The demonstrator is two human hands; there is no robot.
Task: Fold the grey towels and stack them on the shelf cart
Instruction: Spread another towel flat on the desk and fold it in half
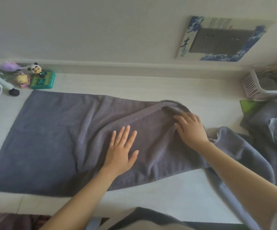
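Note:
A large grey towel [51,138] lies spread across the white table [151,87], its right end folded back over itself. My left hand [122,151] rests flat on the folded part, fingers spread. My right hand [190,128] presses on the towel's right fold near the hemmed edge, fingers apart and slightly curled. A heap of more grey towels [267,138] lies at the table's right end, partly off the edge. The shelf cart is not visible.
Small toy figures [34,75] and a green box [43,81] stand at the back left by the wall. A pink-white plastic basket [254,87] sits at the back right. A wall socket with a blue-patterned frame [220,40] is above. Another grey cloth [151,219] hangs at the near edge.

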